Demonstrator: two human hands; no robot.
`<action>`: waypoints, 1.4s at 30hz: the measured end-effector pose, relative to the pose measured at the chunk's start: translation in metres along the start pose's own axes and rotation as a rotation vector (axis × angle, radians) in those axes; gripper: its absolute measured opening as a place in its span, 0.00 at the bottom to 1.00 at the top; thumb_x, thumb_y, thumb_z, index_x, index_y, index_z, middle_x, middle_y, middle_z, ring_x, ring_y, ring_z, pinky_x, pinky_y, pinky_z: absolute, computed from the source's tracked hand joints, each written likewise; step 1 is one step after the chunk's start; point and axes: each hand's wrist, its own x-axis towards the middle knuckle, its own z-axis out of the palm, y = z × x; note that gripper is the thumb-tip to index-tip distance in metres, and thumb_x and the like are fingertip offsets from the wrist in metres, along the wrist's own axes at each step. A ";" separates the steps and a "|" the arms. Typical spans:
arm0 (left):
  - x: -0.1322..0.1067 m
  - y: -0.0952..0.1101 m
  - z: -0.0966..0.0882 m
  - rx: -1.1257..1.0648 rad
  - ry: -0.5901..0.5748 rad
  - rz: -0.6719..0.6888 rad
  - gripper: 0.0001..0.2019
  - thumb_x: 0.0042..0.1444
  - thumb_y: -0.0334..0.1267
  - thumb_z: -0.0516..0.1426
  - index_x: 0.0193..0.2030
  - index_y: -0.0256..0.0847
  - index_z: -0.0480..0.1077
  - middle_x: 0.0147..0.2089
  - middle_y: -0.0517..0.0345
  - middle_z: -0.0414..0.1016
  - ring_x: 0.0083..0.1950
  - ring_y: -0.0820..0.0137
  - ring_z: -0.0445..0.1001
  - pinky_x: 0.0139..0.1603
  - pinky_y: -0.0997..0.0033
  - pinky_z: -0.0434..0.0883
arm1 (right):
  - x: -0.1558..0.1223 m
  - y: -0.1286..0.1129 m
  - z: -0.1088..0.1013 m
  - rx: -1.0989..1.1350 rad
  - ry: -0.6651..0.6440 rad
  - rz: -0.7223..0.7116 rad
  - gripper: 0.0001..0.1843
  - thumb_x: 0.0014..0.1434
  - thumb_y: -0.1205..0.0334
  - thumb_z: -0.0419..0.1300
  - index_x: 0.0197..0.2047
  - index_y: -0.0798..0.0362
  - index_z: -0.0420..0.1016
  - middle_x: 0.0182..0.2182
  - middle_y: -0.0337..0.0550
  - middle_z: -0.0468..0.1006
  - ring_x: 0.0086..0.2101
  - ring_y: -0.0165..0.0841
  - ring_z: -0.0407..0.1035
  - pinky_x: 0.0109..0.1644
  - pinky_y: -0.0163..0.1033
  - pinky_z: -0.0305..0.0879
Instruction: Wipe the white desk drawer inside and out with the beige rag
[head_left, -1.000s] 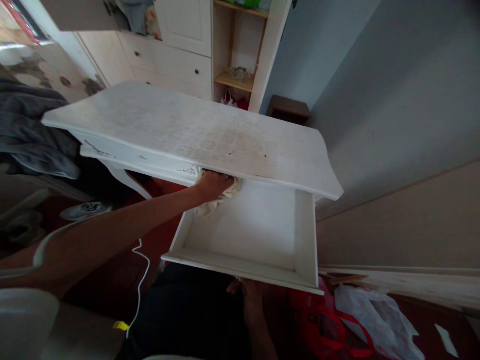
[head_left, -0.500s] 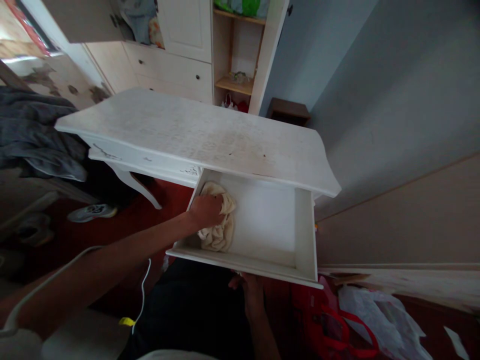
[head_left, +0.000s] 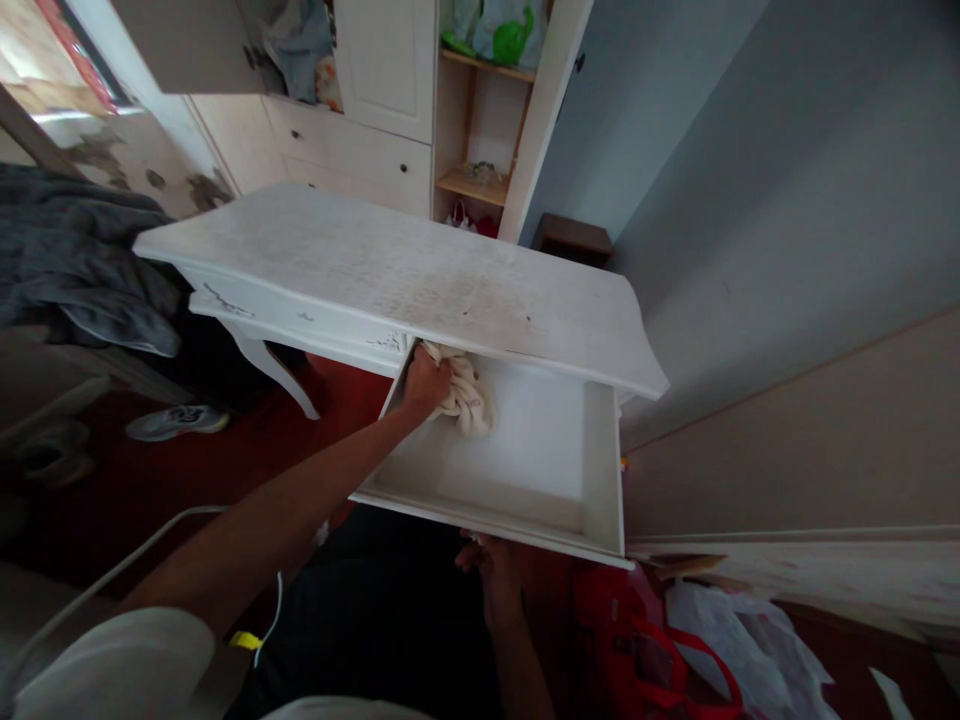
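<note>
A white desk (head_left: 390, 265) stands before me with its right drawer (head_left: 517, 465) pulled out. My left hand (head_left: 426, 382) reaches into the drawer's back left corner and is closed on a cream cloth (head_left: 466, 395), pressing it against the drawer floor. My right hand (head_left: 489, 556) is under the drawer's front edge, fingers curled against its underside; most of the hand is hidden.
A grey wall runs along the right. A white wardrobe (head_left: 390, 70) with open shelves stands behind the desk. Dark clothes (head_left: 82, 260) lie heaped at the left, a shoe (head_left: 176, 422) on the red floor. A red bag (head_left: 652, 650) and white plastic bag (head_left: 742, 640) lie at lower right.
My left hand drew the cloth toward the drawer's front, then pushed it back to the rear left corner. The view shifted slightly.
</note>
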 end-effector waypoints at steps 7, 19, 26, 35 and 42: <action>0.005 0.029 0.042 -0.107 0.204 -0.126 0.18 0.64 0.36 0.45 0.58 0.30 0.56 0.59 0.36 0.67 0.62 0.62 0.67 0.62 0.60 0.66 | 0.003 0.003 -0.002 -0.006 -0.002 0.013 0.19 0.52 0.45 0.63 0.33 0.55 0.79 0.31 0.45 0.80 0.22 0.31 0.70 0.26 0.36 0.63; -0.055 0.122 0.139 -0.402 -0.053 0.038 0.26 0.62 0.37 0.51 0.63 0.27 0.51 0.64 0.31 0.60 0.68 0.60 0.60 0.69 0.61 0.58 | 0.001 -0.005 0.000 -0.070 -0.019 0.015 0.19 0.53 0.45 0.61 0.32 0.55 0.77 0.31 0.45 0.79 0.23 0.30 0.68 0.28 0.36 0.63; -0.075 0.154 0.154 -0.326 -0.257 0.290 0.19 0.57 0.37 0.55 0.55 0.37 0.64 0.54 0.42 0.71 0.57 0.57 0.70 0.58 0.61 0.68 | 0.000 -0.004 0.000 -0.097 -0.028 -0.003 0.22 0.55 0.43 0.60 0.27 0.55 0.75 0.24 0.44 0.75 0.22 0.32 0.67 0.28 0.37 0.63; -0.101 0.125 0.121 -0.186 -0.419 0.682 0.20 0.55 0.36 0.54 0.55 0.39 0.62 0.55 0.46 0.66 0.49 0.61 0.71 0.50 0.62 0.73 | 0.003 -0.002 0.000 -0.030 -0.046 0.028 0.20 0.51 0.45 0.62 0.32 0.56 0.77 0.29 0.46 0.79 0.21 0.32 0.69 0.26 0.37 0.62; -0.139 0.109 0.098 -0.088 -0.355 1.135 0.16 0.58 0.31 0.53 0.53 0.37 0.68 0.71 0.46 0.53 0.69 0.59 0.55 0.63 0.60 0.65 | 0.002 -0.001 0.000 -0.054 -0.019 0.010 0.19 0.53 0.45 0.62 0.31 0.55 0.77 0.20 0.41 0.74 0.21 0.32 0.68 0.28 0.37 0.63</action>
